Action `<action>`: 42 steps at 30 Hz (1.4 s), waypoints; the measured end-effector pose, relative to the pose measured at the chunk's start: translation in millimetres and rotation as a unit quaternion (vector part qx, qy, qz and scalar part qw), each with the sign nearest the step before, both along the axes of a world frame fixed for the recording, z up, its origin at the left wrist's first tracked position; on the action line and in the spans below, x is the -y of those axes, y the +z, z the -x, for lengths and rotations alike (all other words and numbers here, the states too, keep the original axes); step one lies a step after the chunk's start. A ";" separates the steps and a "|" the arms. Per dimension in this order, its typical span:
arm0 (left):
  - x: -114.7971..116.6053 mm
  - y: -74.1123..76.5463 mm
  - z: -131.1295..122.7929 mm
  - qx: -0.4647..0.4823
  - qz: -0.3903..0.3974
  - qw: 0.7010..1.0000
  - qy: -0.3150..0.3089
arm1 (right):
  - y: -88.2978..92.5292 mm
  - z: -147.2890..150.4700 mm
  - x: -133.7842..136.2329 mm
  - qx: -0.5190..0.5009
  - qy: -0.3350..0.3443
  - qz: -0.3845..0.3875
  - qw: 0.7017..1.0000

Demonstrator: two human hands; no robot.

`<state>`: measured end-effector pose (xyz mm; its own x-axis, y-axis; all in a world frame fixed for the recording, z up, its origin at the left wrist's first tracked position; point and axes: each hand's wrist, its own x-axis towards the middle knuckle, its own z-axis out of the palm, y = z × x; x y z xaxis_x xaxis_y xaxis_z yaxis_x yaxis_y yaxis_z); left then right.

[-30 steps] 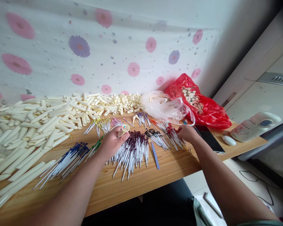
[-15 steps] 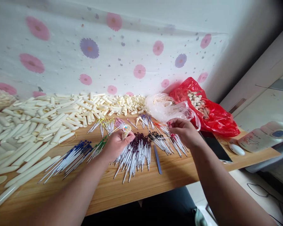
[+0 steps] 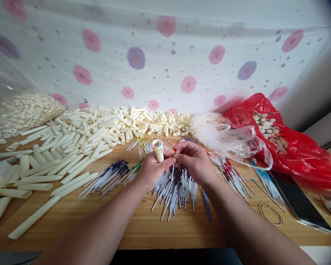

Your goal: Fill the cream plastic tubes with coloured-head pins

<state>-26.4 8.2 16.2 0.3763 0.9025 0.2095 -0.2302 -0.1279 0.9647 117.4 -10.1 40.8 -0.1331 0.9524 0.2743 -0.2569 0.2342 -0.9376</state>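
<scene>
My left hand [image 3: 154, 167] is wrapped round a cream slotted pen barrel [image 3: 159, 154], held upright, with several coloured refill ends showing in its mouth. Close beside it, my right hand [image 3: 194, 160] pinches a thin pen refill with a red end [image 3: 175, 151]; most of its length is hidden by the fingers. Below both hands spreads a heap of white refills with dark maroon ends [image 3: 176, 191]. Left of it lie refills with blue ends [image 3: 107, 178] and green ends [image 3: 136, 169]. Red-ended refills [image 3: 233, 175] lie past my right hand.
Loose cream tubes [image 3: 79, 136] cover the left and back of the table. A clear bag [image 3: 30, 110] of small cream parts stands behind. Toward the right are a clear plastic bag [image 3: 226, 132], a red bag [image 3: 300, 151], blue-ended refills [image 3: 267, 180], a dark tablet [image 3: 300, 202] and rubber bands [image 3: 270, 214].
My right hand has come leftward from the red-ended refills to the barrel, bringing one with it. The camera view has turned, showing more of the left side and the table's right part.
</scene>
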 end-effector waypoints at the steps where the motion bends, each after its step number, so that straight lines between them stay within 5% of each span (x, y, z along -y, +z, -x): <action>1: 0.3 0.2 0.0 -0.006 0.000 1.000 0.001 | -1.7 -1.4 0.6 0.001 0.004 -0.004 1.000; 6: 0.7 -0.8 1.0 -0.077 -0.042 0.996 0.008 | -4.0 -11.2 2.8 0.133 -0.064 -0.052 0.988; 10: -3.1 -3.5 2.3 -0.127 -0.122 0.984 0.041 | 9.9 -21.6 12.3 0.325 -0.154 -0.153 0.920; 15: -7.1 -3.2 5.0 -0.163 -0.188 0.963 0.102 | 41.3 -38.9 53.0 0.259 -0.316 -0.363 0.837; 19: -6.8 -1.9 4.7 -0.191 -0.216 0.952 0.100 | 55.6 -40.4 78.8 0.292 -0.259 -0.408 0.825; 25: -5.8 -1.7 1.0 -0.190 -0.252 0.945 0.090 | 58.3 -25.6 75.3 0.346 -0.212 -0.466 0.786; 35: -5.7 -3.0 1.8 -0.163 -0.283 0.942 0.075 | 37.5 -12.1 61.0 0.309 -0.228 -0.482 0.788; 42: -6.3 -0.3 10.7 -0.187 -0.321 0.927 0.055 | 26.3 -14.1 44.0 0.327 -0.260 -0.404 0.814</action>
<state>-37.1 14.5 15.9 0.4442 0.6738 0.5905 0.1530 -0.7065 0.6910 131.6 -54.1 67.0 -0.1385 0.4706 0.8714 0.5660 0.7597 -0.3203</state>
